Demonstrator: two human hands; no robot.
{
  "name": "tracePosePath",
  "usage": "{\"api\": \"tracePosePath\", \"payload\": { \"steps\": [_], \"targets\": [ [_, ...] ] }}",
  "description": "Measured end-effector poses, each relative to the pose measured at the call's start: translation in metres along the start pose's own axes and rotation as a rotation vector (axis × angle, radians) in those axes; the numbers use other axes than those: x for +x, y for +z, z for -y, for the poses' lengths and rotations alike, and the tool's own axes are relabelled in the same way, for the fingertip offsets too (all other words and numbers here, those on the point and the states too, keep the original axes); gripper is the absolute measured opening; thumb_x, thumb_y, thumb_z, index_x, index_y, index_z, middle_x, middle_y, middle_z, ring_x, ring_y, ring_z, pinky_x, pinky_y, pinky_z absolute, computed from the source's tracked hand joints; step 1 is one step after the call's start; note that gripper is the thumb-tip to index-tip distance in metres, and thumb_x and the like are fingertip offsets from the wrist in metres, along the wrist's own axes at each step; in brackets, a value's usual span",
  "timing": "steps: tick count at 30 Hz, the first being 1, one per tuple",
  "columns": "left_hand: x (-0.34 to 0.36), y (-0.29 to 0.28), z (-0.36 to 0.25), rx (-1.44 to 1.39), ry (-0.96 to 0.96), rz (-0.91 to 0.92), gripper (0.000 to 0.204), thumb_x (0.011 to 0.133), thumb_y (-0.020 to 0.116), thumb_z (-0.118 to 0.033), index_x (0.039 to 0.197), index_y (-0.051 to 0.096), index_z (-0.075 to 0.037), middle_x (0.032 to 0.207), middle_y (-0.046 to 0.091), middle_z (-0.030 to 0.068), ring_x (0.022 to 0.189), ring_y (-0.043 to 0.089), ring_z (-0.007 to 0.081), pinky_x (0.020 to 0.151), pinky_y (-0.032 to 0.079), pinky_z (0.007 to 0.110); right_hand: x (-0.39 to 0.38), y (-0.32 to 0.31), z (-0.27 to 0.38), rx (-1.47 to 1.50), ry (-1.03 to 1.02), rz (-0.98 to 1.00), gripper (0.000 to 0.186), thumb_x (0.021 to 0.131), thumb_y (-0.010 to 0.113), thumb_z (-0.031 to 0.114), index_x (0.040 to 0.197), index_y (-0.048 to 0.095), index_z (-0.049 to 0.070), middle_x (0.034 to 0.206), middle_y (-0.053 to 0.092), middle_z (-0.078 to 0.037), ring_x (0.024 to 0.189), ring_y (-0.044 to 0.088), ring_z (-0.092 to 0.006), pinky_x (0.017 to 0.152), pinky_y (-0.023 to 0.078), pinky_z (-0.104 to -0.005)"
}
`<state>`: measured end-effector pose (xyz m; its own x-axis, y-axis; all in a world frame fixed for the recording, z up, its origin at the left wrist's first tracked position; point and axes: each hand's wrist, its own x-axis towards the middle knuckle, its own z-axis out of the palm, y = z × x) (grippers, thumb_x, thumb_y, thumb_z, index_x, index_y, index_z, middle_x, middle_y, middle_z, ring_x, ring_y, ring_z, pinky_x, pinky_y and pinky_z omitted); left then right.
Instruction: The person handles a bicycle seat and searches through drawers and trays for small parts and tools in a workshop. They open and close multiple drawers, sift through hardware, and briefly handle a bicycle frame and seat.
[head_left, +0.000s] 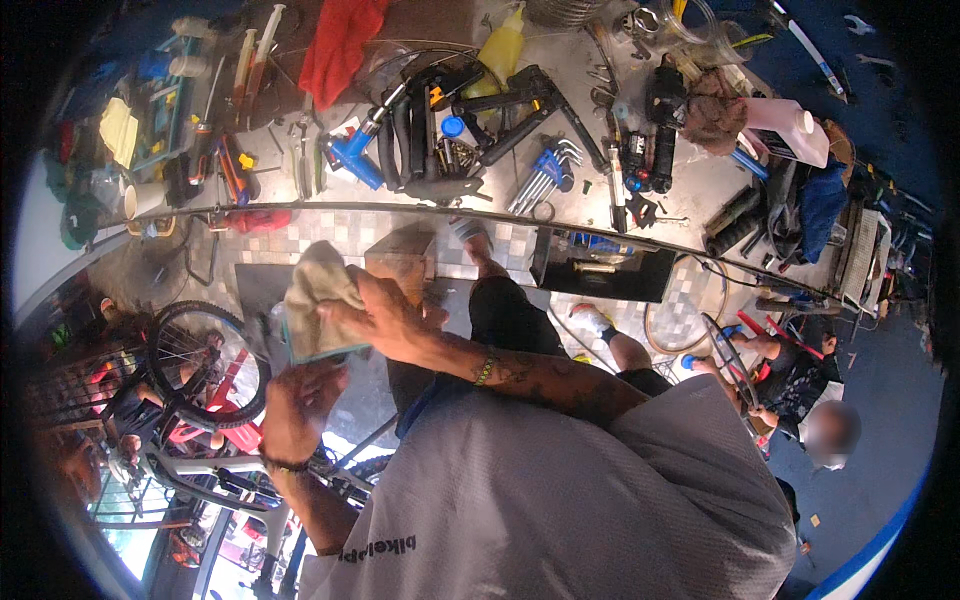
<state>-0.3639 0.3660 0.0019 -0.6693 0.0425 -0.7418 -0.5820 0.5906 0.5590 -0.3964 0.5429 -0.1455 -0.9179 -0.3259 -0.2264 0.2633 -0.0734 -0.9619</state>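
Right hand (388,315): partly curled, grasping beige cloth (320,288) off the near edge of the worktop (582,206), left of centre. Left hand (298,412) blurred; cannot tell whether clenched or released.

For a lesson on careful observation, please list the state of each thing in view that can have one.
Right hand: fingers closed on the beige cloth.
Left hand: blurred, grip unclear.
Beige cloth: bunched, held.
Red cloth: lying in loose folds on the bench.
Hex keys: slotted in a blue holder.
Bicycle tyre: mounted.
Black drawer: open, items inside.
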Motion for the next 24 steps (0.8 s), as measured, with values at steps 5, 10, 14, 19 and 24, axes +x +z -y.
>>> {"api": "tracePosePath", "payload": {
  "steps": [5, 10, 14, 19, 24],
  "targets": [
    [-0.003, 0.0, -0.05, 0.767, 0.593, -0.642, 0.052, 0.097, 0.077, -0.033, 0.133, 0.063, 0.003, 0.117, 0.072, 0.0139, 0.105, 0.067, 0.021, 0.091, 0.053, 0.038, -0.01, -0.03, 0.012, -0.426, 0.031, 0.238, 0.05, 0.104, 0.064, 0.046, 0.116, 0.063, -0.003, 0.086, 0.069, -0.023, 0.074, 0.069, -0.0379, 0.069, 0.052, -0.0458],
    [0.014, 0.017, 0.001, -0.129, -0.061, -0.129, 0.032, 0.099, 0.076, -0.026, 0.113, 0.068, 0.002, 0.077, 0.071, 0.0096, 0.063, 0.066, 0.0159, 0.058, 0.05, 0.029, -0.025, -0.05, 0.015, 0.063, -0.037, 0.17, 0.045, 0.102, 0.069, 0.036, 0.115, 0.06, -0.005, 0.088, 0.07, -0.027, 0.085, 0.074, -0.0384, 0.075, 0.055, -0.046],
    [0.019, 0.042, 0.024, -0.464, -0.05, -0.096, 0.023, 0.102, 0.072, -0.022, 0.097, 0.07, 0.001, 0.068, 0.067, 0.0078, 0.052, 0.064, 0.0138, 0.046, 0.048, 0.027, -0.045, -0.058, -0.015, -0.107, -0.019, 0.151, 0.047, 0.102, 0.069, 0.04, 0.125, 0.061, -0.001, 0.1, 0.069, -0.018, 0.097, 0.071, -0.028, 0.09, 0.053, -0.0423],
    [0.011, 0.066, 0.023, -0.477, -0.004, -0.097, 0.024, 0.101, 0.072, -0.02, 0.094, 0.07, 0.002, 0.069, 0.068, 0.0094, 0.053, 0.064, 0.0155, 0.047, 0.049, 0.028, -0.052, -0.097, 0.024, -0.393, 0.082, 0.07, 0.047, 0.105, 0.06, 0.048, 0.106, 0.075, 0.003, 0.079, 0.072, -0.02, 0.074, 0.073, -0.0367, 0.082, 0.057, -0.0428],
    [0.004, 0.058, 0.048, -0.644, -0.016, -0.206, 0.026, 0.103, 0.068, -0.023, 0.096, 0.068, 0.002, 0.07, 0.068, 0.0095, 0.051, 0.062, 0.0164, 0.046, 0.047, 0.028, -0.067, -0.21, 0.039, -1.031, 0.201, -0.45, 0.062, 0.092, 0.077, 0.048, 0.127, 0.066, -0.001, 0.102, 0.074, -0.023, 0.088, 0.073, -0.0417, 0.074, 0.058, -0.048]
  ]
}}
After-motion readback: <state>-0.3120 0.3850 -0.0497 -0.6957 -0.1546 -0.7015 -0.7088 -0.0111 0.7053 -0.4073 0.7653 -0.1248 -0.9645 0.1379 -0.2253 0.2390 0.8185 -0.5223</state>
